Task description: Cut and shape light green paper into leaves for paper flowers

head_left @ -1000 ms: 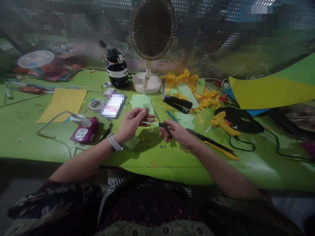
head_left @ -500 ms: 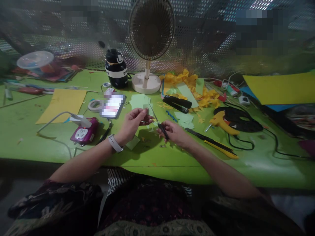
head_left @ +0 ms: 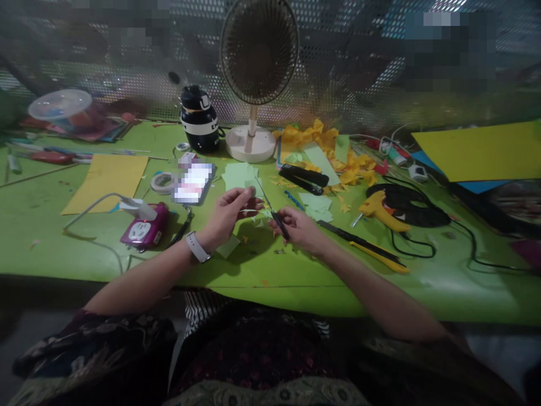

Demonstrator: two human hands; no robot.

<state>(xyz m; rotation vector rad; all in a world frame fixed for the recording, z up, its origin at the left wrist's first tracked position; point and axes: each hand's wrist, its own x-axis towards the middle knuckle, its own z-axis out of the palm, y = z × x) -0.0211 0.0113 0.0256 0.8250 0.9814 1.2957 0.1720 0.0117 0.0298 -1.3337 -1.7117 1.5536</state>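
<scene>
Green tabletop (head_left: 296, 276) lies below; the right hand (head_left: 299, 228) grips scissors (head_left: 274, 215), slanting forward-left beside paper (head_left: 251, 183) the left hand (head_left: 228, 213) pinches.

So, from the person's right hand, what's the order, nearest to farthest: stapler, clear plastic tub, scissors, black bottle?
1. Scissors, held in the right hand.
2. Stapler, just beyond that hand.
3. Black bottle, farther back, left of the fan.
4. Clear plastic tub, far left.

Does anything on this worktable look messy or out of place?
Nothing looks clearly spilled or broken. The yellow paper pieces to the right of the fan stand out: they lie in a loose, jumbled heap, with smaller scraps strewn around the stapler. Bits also lie near the scissors in the right hand.
</scene>
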